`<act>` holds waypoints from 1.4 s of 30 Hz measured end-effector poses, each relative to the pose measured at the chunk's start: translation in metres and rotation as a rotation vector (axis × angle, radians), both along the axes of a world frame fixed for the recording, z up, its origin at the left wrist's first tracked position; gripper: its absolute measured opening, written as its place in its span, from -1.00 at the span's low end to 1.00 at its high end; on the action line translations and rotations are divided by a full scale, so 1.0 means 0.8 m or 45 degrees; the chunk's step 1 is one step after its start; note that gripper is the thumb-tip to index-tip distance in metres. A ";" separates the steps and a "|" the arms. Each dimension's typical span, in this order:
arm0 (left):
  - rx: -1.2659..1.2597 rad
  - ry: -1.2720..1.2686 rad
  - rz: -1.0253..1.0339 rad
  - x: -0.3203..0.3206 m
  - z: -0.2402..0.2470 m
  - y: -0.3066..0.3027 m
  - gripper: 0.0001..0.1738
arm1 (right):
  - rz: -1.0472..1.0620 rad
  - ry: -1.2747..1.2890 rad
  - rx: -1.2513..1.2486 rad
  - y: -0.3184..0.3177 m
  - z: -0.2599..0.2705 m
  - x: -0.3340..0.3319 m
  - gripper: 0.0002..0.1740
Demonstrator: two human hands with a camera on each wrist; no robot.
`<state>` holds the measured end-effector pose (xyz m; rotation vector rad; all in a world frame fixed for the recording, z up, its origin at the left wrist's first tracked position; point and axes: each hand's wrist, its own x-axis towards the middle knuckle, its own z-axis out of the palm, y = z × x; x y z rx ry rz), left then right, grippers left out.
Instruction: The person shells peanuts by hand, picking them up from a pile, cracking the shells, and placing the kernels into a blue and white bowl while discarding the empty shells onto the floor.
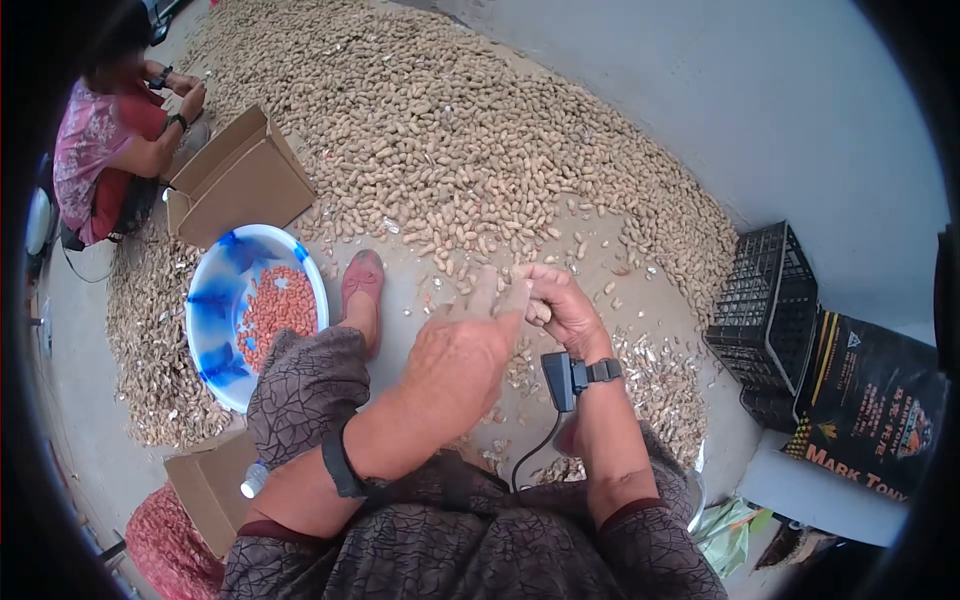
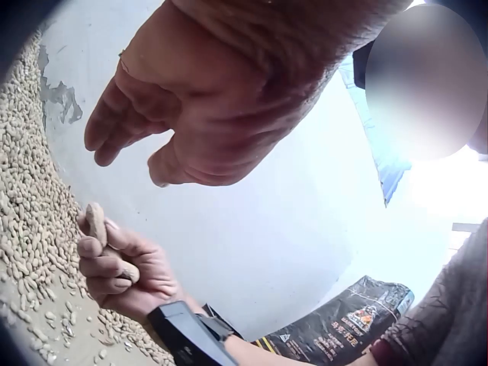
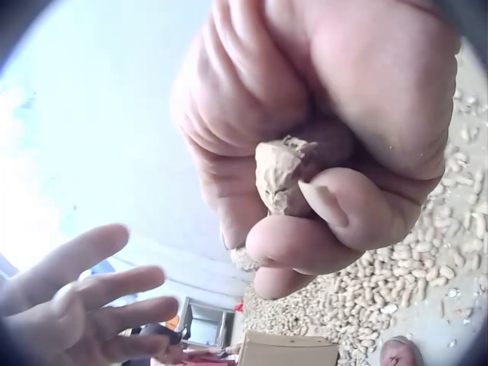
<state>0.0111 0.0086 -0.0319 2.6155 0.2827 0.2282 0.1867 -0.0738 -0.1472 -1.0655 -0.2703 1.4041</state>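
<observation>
In-shell peanuts are in my right hand (image 1: 565,308). In the left wrist view, one peanut (image 2: 96,224) is pinched upright at the fingertips, and another pokes out under the curled fingers. The right wrist view shows a pale peanut shell (image 3: 277,177) close up between thumb and fingers. My left hand (image 1: 455,365) hovers just beside the right one, fingers extended and nothing in them; its spread fingers also show in the right wrist view. A blue-and-white basin (image 1: 212,300) with red shelled peanut kernels (image 1: 278,310) stands left of my knee.
A large heap of unshelled peanuts (image 1: 480,140) spreads along the wall. Empty shells (image 1: 160,350) lie at left. A cardboard box (image 1: 245,185) stands near another seated person (image 1: 100,150). Black crates (image 1: 760,300) and a printed black sack (image 1: 870,400) are at right.
</observation>
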 end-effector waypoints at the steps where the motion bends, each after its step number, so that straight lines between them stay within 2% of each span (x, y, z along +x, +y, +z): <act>1: -0.061 -0.045 0.084 0.002 0.003 0.006 -0.39 | 0.060 -0.029 0.027 0.000 0.025 -0.002 -0.86; 3: -0.114 -0.113 0.159 0.006 0.007 0.013 -0.35 | 0.097 -0.123 0.064 0.001 0.070 -0.008 -0.86; 5: -0.195 -0.327 0.070 0.010 0.007 0.016 -0.48 | 0.130 -0.214 0.104 0.001 0.104 -0.015 -0.85; 6: -0.182 -0.346 0.062 0.011 0.002 0.017 -0.48 | 0.153 -0.255 0.091 0.000 0.119 -0.018 -0.83; 8: -0.242 -0.290 0.002 0.014 -0.005 0.018 -0.66 | 0.167 -0.311 0.090 -0.004 0.139 -0.022 -0.82; 9: -0.230 -0.304 -0.010 0.015 -0.004 0.020 -0.66 | 0.196 -0.304 0.026 -0.007 0.147 -0.021 -0.81; 11: -0.340 -0.208 0.002 0.015 0.004 0.020 -0.88 | 0.212 -0.311 -0.030 -0.017 0.159 -0.022 -0.80; 12: -0.329 -0.221 -0.009 0.016 0.009 0.017 -0.88 | 0.126 -0.263 0.009 -0.023 0.162 -0.024 -0.79; 14: -1.149 -0.209 0.082 0.017 0.017 0.008 -0.88 | 0.034 -0.224 0.058 -0.039 0.168 -0.030 -0.79; 15: -1.139 -0.213 0.071 0.016 0.019 0.006 -0.88 | -0.064 -0.190 0.079 -0.048 0.170 -0.033 -0.76; 16: -1.360 -0.231 0.001 0.016 0.020 0.006 -0.86 | -0.160 -0.155 0.101 -0.055 0.172 -0.035 -0.73; 17: -1.580 -0.245 -0.070 0.016 0.021 0.005 -0.83 | -0.165 -0.162 0.113 -0.060 0.172 -0.037 -0.73; 18: -1.569 -0.242 -0.078 0.017 0.021 0.003 -0.83 | -0.167 -0.180 0.119 -0.065 0.169 -0.038 -0.70; 20: -1.811 -0.303 -0.230 0.020 0.021 -0.003 -0.74 | -0.182 -0.193 0.129 -0.069 0.170 -0.043 -0.66; 23: -1.826 -0.376 -0.383 0.023 0.023 -0.015 -0.62 | -0.091 -0.306 0.243 -0.065 0.184 -0.052 -0.58; 25: -1.799 -0.379 -0.370 0.025 0.027 -0.019 -0.60 | -0.003 -0.451 0.228 -0.066 0.184 -0.054 -0.54; 29: -1.690 -0.392 -0.335 0.037 0.025 -0.027 -0.59 | -0.122 -0.545 0.225 -0.075 0.186 -0.057 -0.53; 31: -1.643 -0.420 -0.339 0.041 0.026 -0.030 -0.58 | -0.154 -0.668 0.199 -0.076 0.192 -0.059 -0.56; 33: -1.604 -0.444 -0.339 0.041 0.025 -0.034 -0.58 | -0.179 -0.627 0.193 -0.077 0.192 -0.059 -0.58; 35: -1.418 -0.452 -0.387 0.041 0.024 -0.033 -0.55 | -0.197 -0.594 0.192 -0.077 0.187 -0.057 -0.61; 42: -1.422 -0.470 -0.374 0.033 0.034 -0.034 -0.56 | -0.270 -0.625 0.170 -0.080 0.187 -0.064 -0.79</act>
